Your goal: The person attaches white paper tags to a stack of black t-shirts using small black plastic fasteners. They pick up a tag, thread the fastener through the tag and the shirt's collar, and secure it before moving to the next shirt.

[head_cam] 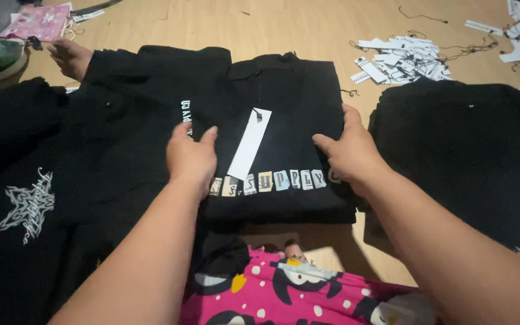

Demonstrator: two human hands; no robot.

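We have a folded black shirt [284, 120] lying flat on the wooden floor [308, 27], a white paper tag [249, 144] resting on its front between our hands. Our left hand [192, 157] presses on the shirt's left edge, fingers [203, 141] loosely spread and flat, gripping nothing. Our right hand [350, 150] lies on the right edge, fingers together over the side and thumb on top. Left of our left fingers, more black clothes [43, 180] overlap the shirt, and another person's hand [70, 57] rests at their far edge. Just right of our right fingers a narrow strip of floor separates the shirt from a black stack [470, 150]. Beyond our fingers the floor is open up to a heap of loose tags [404, 60].
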